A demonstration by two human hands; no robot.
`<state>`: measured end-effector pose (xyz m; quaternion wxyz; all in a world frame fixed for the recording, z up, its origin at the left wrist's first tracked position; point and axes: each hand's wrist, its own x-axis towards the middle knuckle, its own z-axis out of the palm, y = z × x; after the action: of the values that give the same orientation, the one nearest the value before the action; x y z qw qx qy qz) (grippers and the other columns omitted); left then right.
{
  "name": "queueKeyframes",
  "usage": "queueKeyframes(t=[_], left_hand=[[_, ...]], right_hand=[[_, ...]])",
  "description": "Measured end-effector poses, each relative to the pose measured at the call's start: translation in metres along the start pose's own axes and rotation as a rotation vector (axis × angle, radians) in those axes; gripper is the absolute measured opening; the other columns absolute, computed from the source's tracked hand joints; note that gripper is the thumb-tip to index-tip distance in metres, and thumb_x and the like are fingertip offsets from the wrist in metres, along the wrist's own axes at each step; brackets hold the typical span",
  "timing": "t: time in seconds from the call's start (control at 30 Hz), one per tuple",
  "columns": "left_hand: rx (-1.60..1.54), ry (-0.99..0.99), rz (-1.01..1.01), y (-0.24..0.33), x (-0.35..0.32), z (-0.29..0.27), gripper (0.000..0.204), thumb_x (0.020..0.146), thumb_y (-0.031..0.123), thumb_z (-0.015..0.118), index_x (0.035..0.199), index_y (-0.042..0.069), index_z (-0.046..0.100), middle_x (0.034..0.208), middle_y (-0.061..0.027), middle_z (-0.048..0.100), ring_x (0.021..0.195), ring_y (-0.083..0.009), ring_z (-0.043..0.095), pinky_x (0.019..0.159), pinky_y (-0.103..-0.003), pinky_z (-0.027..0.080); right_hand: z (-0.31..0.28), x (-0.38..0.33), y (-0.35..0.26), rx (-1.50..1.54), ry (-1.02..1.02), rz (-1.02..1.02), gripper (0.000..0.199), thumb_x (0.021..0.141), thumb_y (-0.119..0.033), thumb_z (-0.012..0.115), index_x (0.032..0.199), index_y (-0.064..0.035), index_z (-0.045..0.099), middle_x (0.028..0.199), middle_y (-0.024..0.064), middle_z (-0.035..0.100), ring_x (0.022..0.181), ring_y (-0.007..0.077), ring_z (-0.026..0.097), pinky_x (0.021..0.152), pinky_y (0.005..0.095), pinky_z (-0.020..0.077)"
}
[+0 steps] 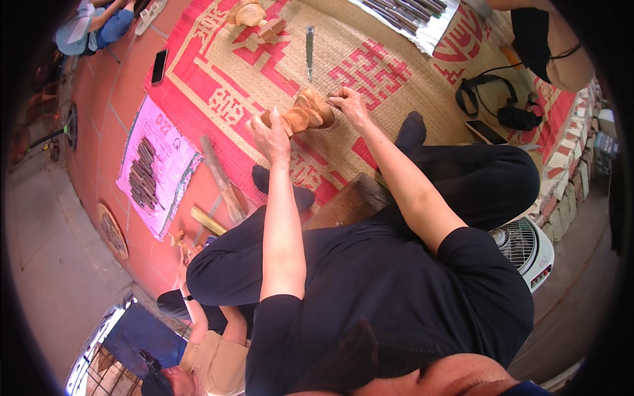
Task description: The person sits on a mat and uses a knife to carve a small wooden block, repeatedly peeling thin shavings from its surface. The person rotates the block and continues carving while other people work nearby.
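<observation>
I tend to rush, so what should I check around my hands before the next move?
1. Left hand holding the wooden carving: ok, at its narrower left end.
2. Right hand gripping a small tool: cannot tell, the fingertips are too small; it is at the carving's right side.
3. Mat beyond the carving free of loose things: not ok, a slim tool lies there.
4. Wooden stick apart from both hands: ok, on the left.

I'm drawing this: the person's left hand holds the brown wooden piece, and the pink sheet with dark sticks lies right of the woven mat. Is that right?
Not quite: in the head view, the pink sheet with dark sticks lies left of the woven mat, not right. The left hand does hold the brown wooden piece.
</observation>
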<state>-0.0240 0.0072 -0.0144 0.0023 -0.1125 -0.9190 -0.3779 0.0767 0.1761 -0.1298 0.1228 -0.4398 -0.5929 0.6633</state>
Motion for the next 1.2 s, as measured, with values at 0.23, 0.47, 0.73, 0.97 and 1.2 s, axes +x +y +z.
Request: queueKeyframes(t=[0.23,0.47,0.73,0.97,1.2], left_hand=[[-0.014,0.008,0.058,0.007,-0.001,0.004,0.037,0.084,0.035,0.063,0.095,0.0,0.056,0.095,-0.0157,0.051,0.088,-0.0334,0.057,0.077,-0.043,0.046],[-0.042,0.025,0.106,0.007,-0.01,0.004,0.035,0.081,0.033,0.067,0.094,0.002,0.057,0.093,-0.0151,0.051,0.086,-0.0325,0.057,0.074,-0.043,0.047],[0.059,0.008,0.16,0.027,-0.015,0.011,0.034,0.075,0.033,0.071,0.09,0.006,0.057,0.09,-0.0116,0.051,0.085,-0.0324,0.058,0.071,-0.043,0.049],[0.056,0.004,0.164,0.029,-0.012,0.008,0.033,0.074,0.032,0.072,0.09,0.006,0.057,0.092,-0.011,0.051,0.085,-0.0313,0.058,0.072,-0.043,0.049],[-0.004,0.018,0.121,0.019,-0.018,0.006,0.034,0.076,0.031,0.071,0.092,0.005,0.057,0.095,-0.0125,0.053,0.086,-0.032,0.058,0.073,-0.043,0.048]], right_hand=[[0.012,-0.005,-0.039,-0.265,0.057,-0.068,0.029,0.068,-0.028,0.076,0.076,-0.0042,0.062,0.091,0.0099,0.064,0.088,0.0259,0.061,0.075,0.0372,0.0465],[0.05,-0.014,-0.028,-0.361,-0.01,-0.61,0.025,0.075,-0.02,0.069,0.096,-0.0101,0.06,0.092,0.0101,0.062,0.096,0.0322,0.058,0.081,0.0431,0.0463],[0.027,0.018,-0.039,-0.493,0.071,-0.3,0.023,0.077,-0.024,0.068,0.089,-0.0069,0.06,0.079,0.0124,0.064,0.076,0.0307,0.062,0.069,0.0419,0.0464],[0.036,-0.006,-0.034,-0.49,0.021,-0.509,0.017,0.077,-0.018,0.068,0.086,-0.0072,0.059,0.085,0.0113,0.063,0.085,0.0282,0.06,0.072,0.0388,0.0467],[0.03,0.006,-0.039,-0.268,0.13,-0.311,0.013,0.078,-0.017,0.068,0.083,-0.0086,0.059,0.084,0.0107,0.063,0.081,0.0293,0.062,0.07,0.0392,0.0473]])
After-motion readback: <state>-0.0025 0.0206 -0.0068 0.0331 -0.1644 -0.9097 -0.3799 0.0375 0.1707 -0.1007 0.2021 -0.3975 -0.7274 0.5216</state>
